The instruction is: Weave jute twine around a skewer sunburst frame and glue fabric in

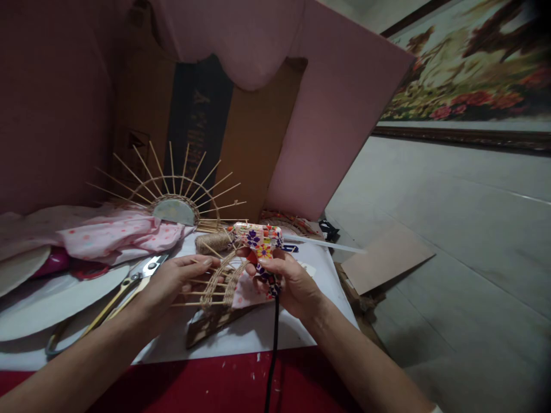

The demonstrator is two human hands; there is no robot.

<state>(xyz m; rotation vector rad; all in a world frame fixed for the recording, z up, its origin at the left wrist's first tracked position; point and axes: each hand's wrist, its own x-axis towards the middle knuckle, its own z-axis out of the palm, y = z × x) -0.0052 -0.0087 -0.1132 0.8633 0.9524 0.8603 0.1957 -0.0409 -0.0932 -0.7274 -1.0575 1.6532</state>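
My right hand (297, 281) is wrapped round a flower-patterned glue gun (258, 236), with a long clear glue stick (331, 245) jutting from its back to the right and a black cord hanging down. Its nozzle end points left, over a twine-woven piece with thin wooden sticks (217, 281). That piece is pinched in my left hand (191, 275), whose fingers partly hide behind the sticks. Dotted pink fabric (248, 292) shows against the woven piece's right side. Whether the nozzle touches the twine I cannot tell.
Behind stands a half-round woven piece with fanned sticks (174, 209). A twine roll (212, 243) lies near the glue gun. To the left are shears (133, 282), pink dotted cloth (124, 232) and white oval boards (64, 304). Cardboard (267, 126) rises at the back; a tiled wall (451, 229) stands right.
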